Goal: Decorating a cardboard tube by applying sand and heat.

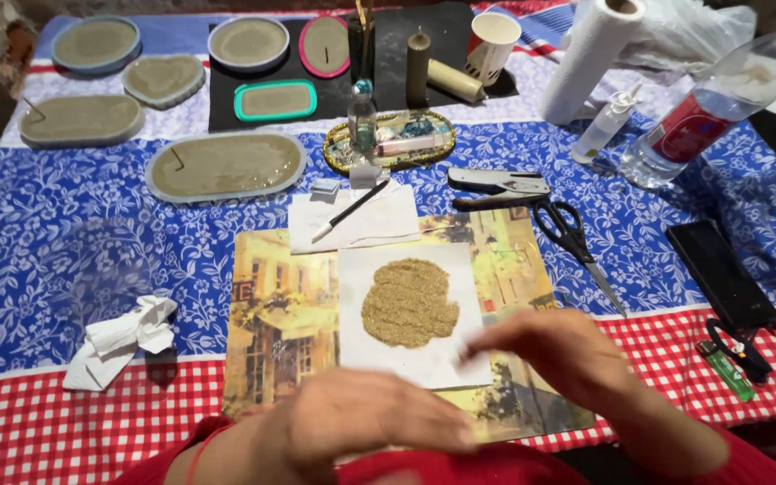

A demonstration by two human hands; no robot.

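Observation:
A white paper sheet (446, 278) lies on a picture placemat (280, 314) and carries a flat patch of golden glitter (410, 303). My right hand (568, 352) hovers, blurred, at the sheet's near right corner, fingertips pointing left; whether it touches the paper is unclear. My left hand (365, 420) sits lower, at the placemat's near edge, blurred too, with nothing visible in it. Red sleeves cover both arms.
Scissors (575, 238), a hole punch (500, 189), a brush on a tissue (352, 211), an oval tray with a small bottle (388, 141), several filled moulds (224, 166), candles, a cup, a paper roll (590, 58), plastic bottles, a black phone (720, 274), a green lighter (727, 370), a crumpled tissue (119, 341).

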